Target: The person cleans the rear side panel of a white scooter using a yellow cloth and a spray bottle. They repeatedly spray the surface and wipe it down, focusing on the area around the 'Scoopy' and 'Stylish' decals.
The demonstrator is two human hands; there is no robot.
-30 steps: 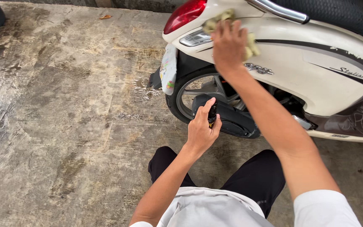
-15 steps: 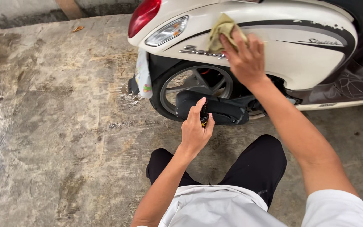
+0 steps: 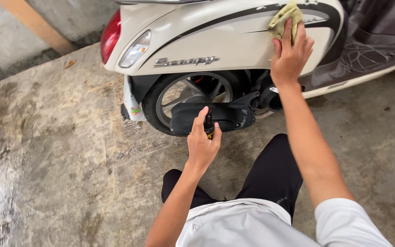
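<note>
My right hand [image 3: 291,57] presses a crumpled yellow-green cleaning cloth [image 3: 285,18] flat against the cream side panel [image 3: 225,43] of the scooter, at the far right of the view, just above the dark floorboard [image 3: 371,50]. The fingers are spread over the cloth, palm down on it, so the cloth is pinned between hand and panel rather than pinched. My left hand [image 3: 203,144] is curled around a small dark bottle with a black cap [image 3: 209,124], held upright near the middle of the view, just in front of the black engine cover [image 3: 211,118] and the rear wheel [image 3: 190,98].

I judge the cloth soft, light and limp; it bunches easily, so it is best taken as a wad under the palm with the fingertips holding its far edge. It looks worn and folded over itself, with a tuft sticking up above my fingers. The bottle seems light and rigid, possibly slick, and a full wrap around its body suits it. Most of it is hidden by my fingers; only the cap and a scrap of yellow label show.

The red tail lamp [image 3: 110,34] sits far left, over stained grey concrete [image 3: 56,151].
</note>
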